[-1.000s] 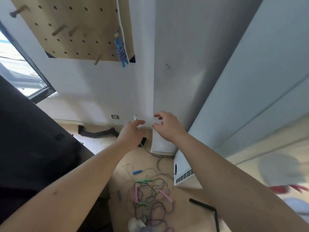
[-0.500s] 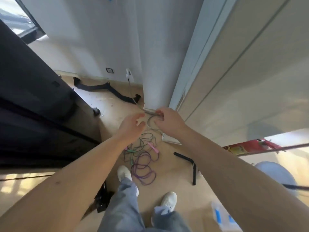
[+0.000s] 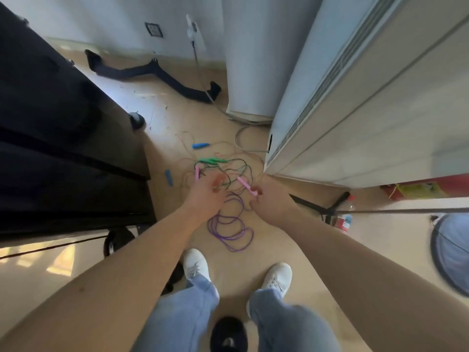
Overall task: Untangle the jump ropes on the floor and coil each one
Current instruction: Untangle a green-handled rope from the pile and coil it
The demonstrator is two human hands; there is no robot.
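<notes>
Several tangled jump ropes (image 3: 223, 179) litter the tan floor (image 3: 177, 118) beside a white wall (image 3: 253, 59); fingers' (image 3: 218, 182) grip unclear.

No legible text is showing anywhere in the frame. The bottle (image 3: 343, 219) at right of centre is carrying a red and blue label, its print blurring out. The yellow and red package (image 3: 418, 190) under the white cabinet (image 3: 380, 110) at the right edge is showing markings too smeared to read. The dark round object (image 3: 229, 336) at bottom centre is bearing a pale emblem, which is not resolving.
</notes>
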